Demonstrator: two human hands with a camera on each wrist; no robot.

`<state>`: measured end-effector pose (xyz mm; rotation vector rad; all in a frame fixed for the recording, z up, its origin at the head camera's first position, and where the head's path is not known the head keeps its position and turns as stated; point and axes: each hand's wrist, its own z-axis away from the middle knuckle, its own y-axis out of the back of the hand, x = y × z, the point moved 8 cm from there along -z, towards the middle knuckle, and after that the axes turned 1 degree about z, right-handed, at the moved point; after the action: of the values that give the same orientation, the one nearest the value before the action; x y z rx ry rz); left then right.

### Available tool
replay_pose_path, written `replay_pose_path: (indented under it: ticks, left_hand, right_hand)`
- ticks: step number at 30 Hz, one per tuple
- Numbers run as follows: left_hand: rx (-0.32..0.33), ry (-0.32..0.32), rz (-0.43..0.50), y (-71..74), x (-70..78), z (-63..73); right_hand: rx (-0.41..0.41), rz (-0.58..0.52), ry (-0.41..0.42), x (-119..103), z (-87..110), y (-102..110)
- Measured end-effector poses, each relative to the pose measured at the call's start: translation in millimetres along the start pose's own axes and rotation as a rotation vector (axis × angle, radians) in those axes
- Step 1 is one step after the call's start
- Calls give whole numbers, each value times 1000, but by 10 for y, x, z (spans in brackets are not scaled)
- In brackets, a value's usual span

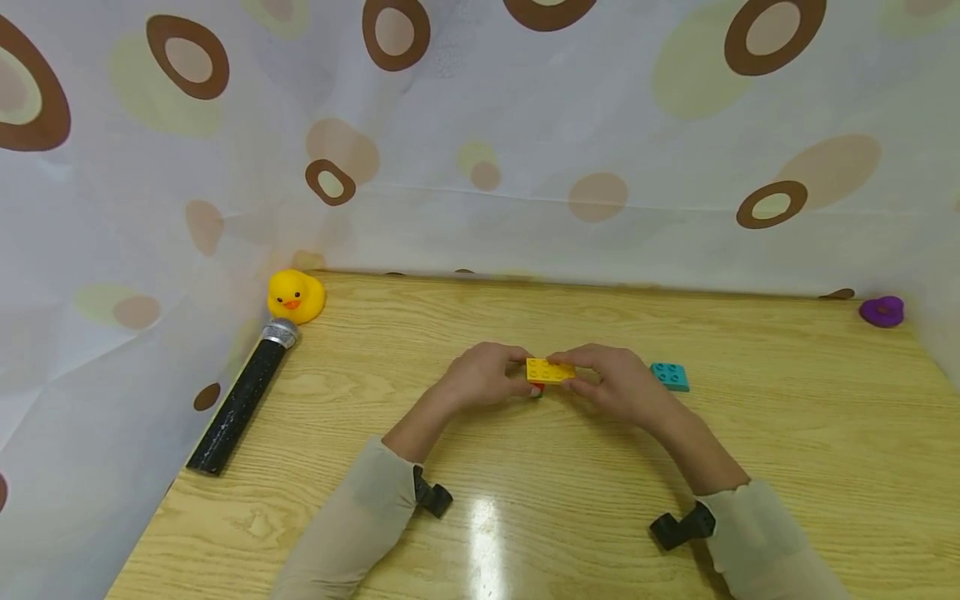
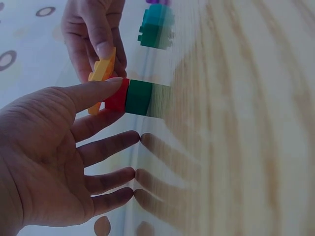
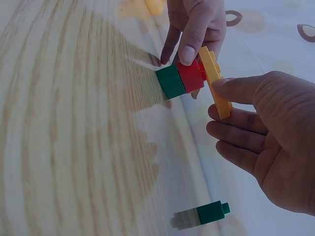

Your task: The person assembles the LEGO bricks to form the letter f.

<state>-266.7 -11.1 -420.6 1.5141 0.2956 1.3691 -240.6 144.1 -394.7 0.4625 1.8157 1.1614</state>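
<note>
Head view: yellow brick well apart from back table edge.

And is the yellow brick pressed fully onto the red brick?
No, not fully: the yellow brick is tilted relative to the red brick, whose stud shows between them.

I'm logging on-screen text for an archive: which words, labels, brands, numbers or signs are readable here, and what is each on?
None: no text is readable in any view.
Yellow rectangular plastic brick and red plastic brick: any markings are too small to read.
Black rod-shaped microphone with silver head: only pale specks, no legible letters.
White patterned backdrop: only rounded shapes and rings.
</note>
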Motion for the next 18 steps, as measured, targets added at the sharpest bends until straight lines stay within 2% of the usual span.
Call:
replay_pose_path:
  ticks: [18]
  left_hand:
    - [8,-33,-14,-9,17,0]
  right_hand:
    - [22,55,46,-104,5,-5]
